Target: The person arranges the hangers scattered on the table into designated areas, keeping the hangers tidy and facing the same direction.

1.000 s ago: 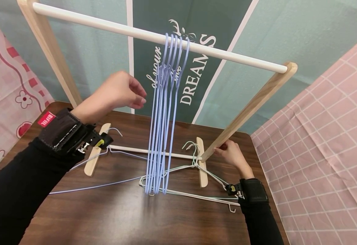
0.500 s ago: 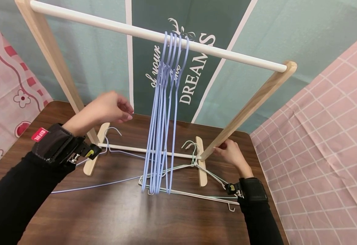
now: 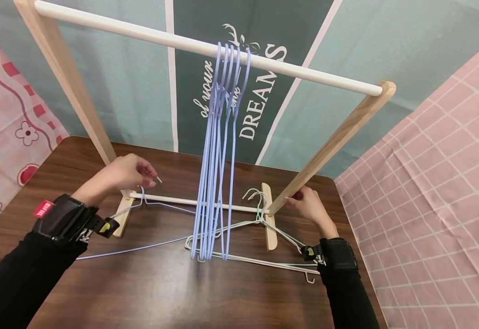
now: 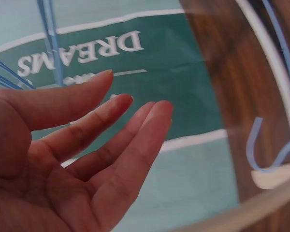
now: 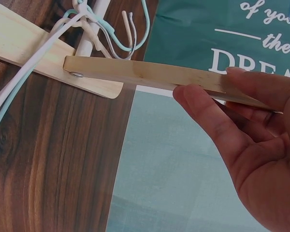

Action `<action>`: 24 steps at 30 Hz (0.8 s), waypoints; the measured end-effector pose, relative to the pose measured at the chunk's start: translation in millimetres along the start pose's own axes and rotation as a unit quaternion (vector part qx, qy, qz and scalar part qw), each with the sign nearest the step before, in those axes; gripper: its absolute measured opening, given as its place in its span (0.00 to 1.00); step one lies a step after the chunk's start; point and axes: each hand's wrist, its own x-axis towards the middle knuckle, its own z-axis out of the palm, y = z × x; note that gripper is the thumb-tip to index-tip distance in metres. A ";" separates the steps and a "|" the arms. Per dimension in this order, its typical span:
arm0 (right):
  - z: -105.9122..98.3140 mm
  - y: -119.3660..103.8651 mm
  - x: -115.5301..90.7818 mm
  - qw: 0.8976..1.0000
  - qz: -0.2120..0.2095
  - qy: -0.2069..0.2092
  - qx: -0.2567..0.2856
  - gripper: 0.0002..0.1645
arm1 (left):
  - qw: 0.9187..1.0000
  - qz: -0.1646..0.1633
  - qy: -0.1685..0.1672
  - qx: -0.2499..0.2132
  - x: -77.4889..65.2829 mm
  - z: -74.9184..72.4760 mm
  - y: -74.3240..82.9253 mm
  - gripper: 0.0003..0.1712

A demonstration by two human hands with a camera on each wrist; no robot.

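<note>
My left hand [image 3: 130,173] is over the left foot of the rack, its fingers loosely bent and holding nothing in the left wrist view. Close to it, apart from the fingertips, is the hook of a blue hanger [image 4: 253,150], which lies on the table by the lower bar. Several blue hangers [image 3: 212,183] hang side by side from the rack's white top bar [image 3: 140,31]. With thumb and fingers, my right hand [image 3: 311,208] grips the right wooden post [image 5: 150,75] low down, just above its foot.
White and pale green hangers [image 3: 264,264] lie on the brown table [image 3: 149,292], their hooks against the right foot [image 3: 271,233]. The left post [image 3: 72,87] rises beside my left arm. A green curtain [image 3: 140,100] hangs behind; pink cloths [image 3: 440,183] flank the table.
My left hand has moved down and to the left, from beside the hanging blue hangers to the lying hanger's hook. The hanging hangers swung slightly. My right hand stays on the post.
</note>
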 end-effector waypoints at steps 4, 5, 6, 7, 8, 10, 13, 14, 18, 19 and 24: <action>-0.3 -0.9 0.0 1.000 0.000 0.000 -0.002 0.13 | 0.999 -0.010 -0.020 -0.031 -0.5 4.5 -25.5 0.14; -0.5 -1.0 0.0 1.000 0.001 0.000 -0.001 0.13 | 0.999 -0.013 -0.024 -0.042 -1.4 6.3 -31.0 0.14; -0.5 -1.1 0.1 1.000 0.001 0.000 0.000 0.13 | 0.998 -0.016 -0.026 -0.052 -1.9 8.1 -36.7 0.14; -0.6 -1.1 0.2 1.000 0.000 -0.001 0.001 0.13 | 0.998 -0.018 -0.030 -0.061 -2.6 10.1 -42.4 0.13; -0.7 -1.1 0.2 1.000 0.000 -0.001 0.002 0.13 | 0.997 -0.021 -0.032 -0.070 -3.3 12.5 -47.4 0.13; -0.8 -1.1 0.1 1.000 0.000 -0.001 0.005 0.13 | 0.995 -0.026 -0.038 -0.085 -4.2 17.3 -57.4 0.13; -1.0 -1.1 -0.2 1.000 0.000 -0.002 0.009 0.14 | 0.995 -0.029 -0.041 -0.087 -4.1 24.9 -68.8 0.13; -1.0 -1.2 -0.3 1.000 0.000 -0.003 0.011 0.14 | 0.995 -0.030 -0.041 -0.088 -3.7 27.3 -71.9 0.12; -0.4 -1.2 -0.7 1.000 0.000 -0.001 0.009 0.14 | 0.996 -0.032 -0.033 -0.078 -1.1 35.1 -81.6 0.13; -0.2 -1.2 -0.8 1.000 0.000 -0.002 0.008 0.14 | 0.996 -0.031 -0.031 -0.073 -0.6 36.3 -83.8 0.13; 0.6 -1.4 -1.4 1.000 -0.002 -0.001 0.010 0.14 | 0.998 -0.026 -0.019 -0.052 2.1 40.3 -91.9 0.14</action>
